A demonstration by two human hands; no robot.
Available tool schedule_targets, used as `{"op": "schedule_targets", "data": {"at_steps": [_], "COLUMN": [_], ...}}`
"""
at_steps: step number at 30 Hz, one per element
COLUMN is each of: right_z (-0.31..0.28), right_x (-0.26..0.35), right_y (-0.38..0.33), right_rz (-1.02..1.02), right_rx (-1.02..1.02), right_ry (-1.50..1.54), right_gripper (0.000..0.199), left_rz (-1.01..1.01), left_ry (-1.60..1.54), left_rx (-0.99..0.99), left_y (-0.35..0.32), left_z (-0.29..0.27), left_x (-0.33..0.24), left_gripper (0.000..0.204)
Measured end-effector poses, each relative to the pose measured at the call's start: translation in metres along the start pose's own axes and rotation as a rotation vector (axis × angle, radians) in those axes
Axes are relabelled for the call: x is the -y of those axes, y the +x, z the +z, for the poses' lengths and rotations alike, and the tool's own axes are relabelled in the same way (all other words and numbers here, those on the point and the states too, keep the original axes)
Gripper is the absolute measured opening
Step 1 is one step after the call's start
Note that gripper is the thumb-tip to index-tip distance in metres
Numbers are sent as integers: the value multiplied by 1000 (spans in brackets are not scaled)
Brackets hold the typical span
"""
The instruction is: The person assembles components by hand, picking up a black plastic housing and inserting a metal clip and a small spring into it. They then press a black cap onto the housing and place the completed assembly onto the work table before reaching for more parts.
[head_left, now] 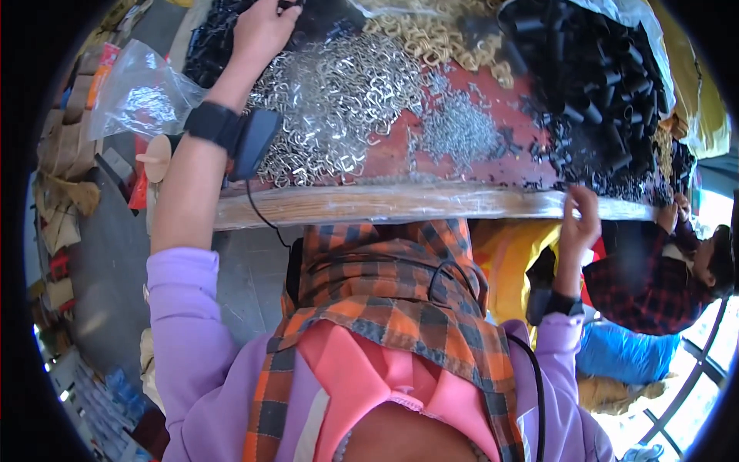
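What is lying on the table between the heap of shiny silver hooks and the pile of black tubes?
In the head view, a smaller heap of fine silver bits lies on the red tabletop between the silver hooks and the black tubes.

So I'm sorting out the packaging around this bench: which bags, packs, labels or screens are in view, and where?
Clear bag: left of the table, crumpled, see-through plastic, near the left hand's forearm.
Red pack: below that bag, narrow, red; its print is too small to tell.
Clear sheet: top right, over the black tubes.
Yellow sack: far right, large.
Screens: none visible.
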State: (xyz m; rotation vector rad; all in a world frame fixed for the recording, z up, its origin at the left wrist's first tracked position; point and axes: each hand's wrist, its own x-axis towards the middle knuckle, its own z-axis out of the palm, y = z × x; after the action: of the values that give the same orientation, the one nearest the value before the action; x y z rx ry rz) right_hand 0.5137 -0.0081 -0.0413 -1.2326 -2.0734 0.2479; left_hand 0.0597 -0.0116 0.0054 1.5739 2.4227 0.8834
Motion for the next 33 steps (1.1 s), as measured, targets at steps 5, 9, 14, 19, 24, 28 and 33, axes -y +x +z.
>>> {"op": "schedule_targets", "data": {"at_steps": [5, 9, 14, 19, 24, 28, 33], "right_z": [54, 67, 72, 71, 70, 76, 79], "right_x": [48, 37, 32, 33, 40, 37, 36], "right_y": [14, 16, 15, 17, 18, 16, 13], "right_rz": [-199, -224, -178, -146, -31, -74, -136], "right_rx": [363, 384, 366, 401, 431, 392, 340], "right_ry": [86, 5, -50, -47, 4, -66, -86], "right_gripper": [12, 8, 7, 8, 7, 7, 5], "left_rz": [-63, -210, -518, -659, -710, -707, -731], "left_ry": [-905, -1196, -1444, -1601, -1624, -1697, -1697], "left_rx": [289, 466, 717, 869, 883, 864, 916], "left_y": [-59, -122, -158, -169, -168, -167, -171], "left_z": [11, 13, 24, 42, 47, 49, 52], "left_x": [8, -17, -21, -22, -33, -38, -38], "left_gripper": [27, 25, 26, 27, 27, 29, 30]}}
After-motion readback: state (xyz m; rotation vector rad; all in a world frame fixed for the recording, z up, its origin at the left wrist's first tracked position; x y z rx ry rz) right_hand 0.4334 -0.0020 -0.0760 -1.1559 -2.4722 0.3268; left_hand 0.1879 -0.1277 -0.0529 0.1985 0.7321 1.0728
